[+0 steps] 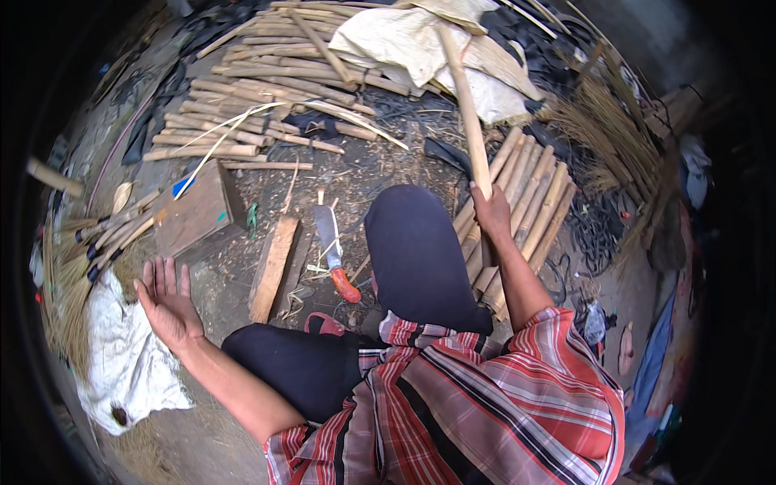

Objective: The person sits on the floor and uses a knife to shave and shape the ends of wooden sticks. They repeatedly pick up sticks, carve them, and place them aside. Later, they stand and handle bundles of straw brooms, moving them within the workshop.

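Observation:
My right hand (491, 212) is wrapped round the lower end of a bamboo pole (466, 105), which slants up and away from me. Beside and under that forearm lies a row of cut bamboo poles (529, 194). My left hand (171, 305) is held out to the left, palm up with its fingers stretched, holding nothing. A white sack (129, 356) lies below it. On the ground ahead of my knees rests a machete (329, 238) with a red handle, next to a wooden block (273, 268).
A wooden box (198, 214) stands at the left, near bundled brooms (113, 234). Stacked bamboo poles (275, 73) fill the far side, partly under a pale sack (404, 44). Bristle bundles (606, 129) and black strips (594, 234) lie at the right.

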Available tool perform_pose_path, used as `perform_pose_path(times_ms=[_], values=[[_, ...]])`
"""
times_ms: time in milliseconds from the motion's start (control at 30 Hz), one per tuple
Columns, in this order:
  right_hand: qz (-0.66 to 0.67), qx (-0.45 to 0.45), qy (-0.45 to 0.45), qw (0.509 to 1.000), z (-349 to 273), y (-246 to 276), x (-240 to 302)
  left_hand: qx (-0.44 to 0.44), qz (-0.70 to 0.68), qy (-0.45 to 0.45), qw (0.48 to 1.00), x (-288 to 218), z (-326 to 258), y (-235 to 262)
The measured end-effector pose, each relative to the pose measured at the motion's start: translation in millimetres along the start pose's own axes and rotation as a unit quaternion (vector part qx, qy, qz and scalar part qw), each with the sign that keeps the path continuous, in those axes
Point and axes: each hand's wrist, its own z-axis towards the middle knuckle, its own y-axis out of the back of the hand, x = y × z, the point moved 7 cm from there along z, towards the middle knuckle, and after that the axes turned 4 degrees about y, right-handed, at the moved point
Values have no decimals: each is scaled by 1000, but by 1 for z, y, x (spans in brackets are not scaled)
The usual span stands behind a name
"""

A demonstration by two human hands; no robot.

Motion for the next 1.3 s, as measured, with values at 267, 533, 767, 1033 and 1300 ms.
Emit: perform_pose_path(times_ms=[267,533,767,1033,1300], values=[[-145,-136,-109,974,-37,70,-160,10,59,22,998,28,7,17],[-100,-134,-199,966,-6,61,-184,-10,68,26,997,27,5,16],[-347,-88,-62,931,24,-8,-90,-34,103,6,994,24,-1,7],[-290,232,314,874,104,-249,116,-16,143,-22,989,30,-5,-18],[-195,356,355,842,79,-491,246,-63,283,16,957,56,20,-26]])
